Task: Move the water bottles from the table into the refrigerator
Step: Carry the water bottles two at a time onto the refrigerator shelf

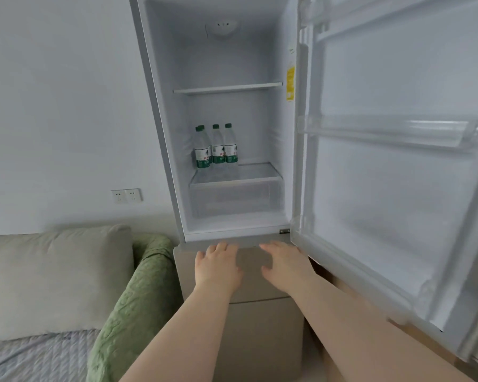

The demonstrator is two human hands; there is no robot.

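The refrigerator stands in front of me with its upper door swung open to the right. Several clear water bottles with green caps and green-white labels stand upright in a tight group at the left of the lower glass shelf. My left hand and my right hand are both below the open compartment, in front of the beige lower door. Their fingers are relaxed and hold nothing. No table shows in this view.
An empty glass shelf sits higher up and a clear drawer lies under the bottles. Door bins hang on the open door. To the left are a grey cushion, a green blanket and wall sockets.
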